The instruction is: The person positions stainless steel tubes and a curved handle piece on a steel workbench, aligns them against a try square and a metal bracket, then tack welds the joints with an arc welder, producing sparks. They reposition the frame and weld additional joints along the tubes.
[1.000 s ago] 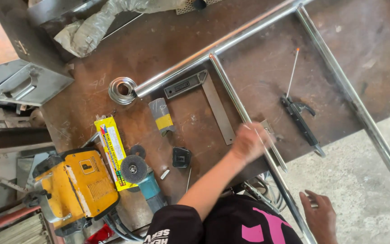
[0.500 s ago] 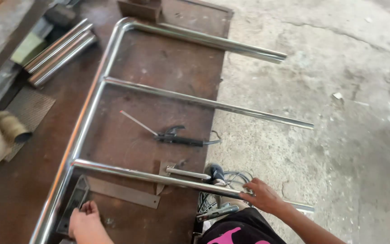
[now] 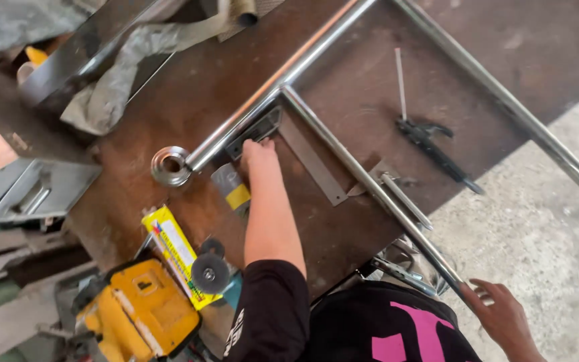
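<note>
A frame of shiny steel tubes (image 3: 343, 144) lies on a rusty brown metal table (image 3: 169, 107). My left hand (image 3: 257, 153) reaches up the table and closes on the dark stock of a metal try square (image 3: 263, 129), which sits in the corner where two tubes meet. The square's flat blade (image 3: 313, 159) runs beside the cross tube. My right hand (image 3: 504, 315) is at the lower right, off the table over the floor. Its fingertips pinch the free end of that cross tube.
A black electrode holder (image 3: 437, 151) with a thin rod (image 3: 400, 74) lies inside the frame. By my left arm are a steel ring (image 3: 171, 165), a grey and yellow block (image 3: 233, 189), a yellow box (image 3: 175, 249), a grinder disc (image 3: 209, 273) and a yellow machine (image 3: 139, 312). Concrete floor (image 3: 544, 228) is at right.
My view has swung back from the frame's far side to the near corner. My left hand now sits on the square, and my right hand stays at the tube's end.
</note>
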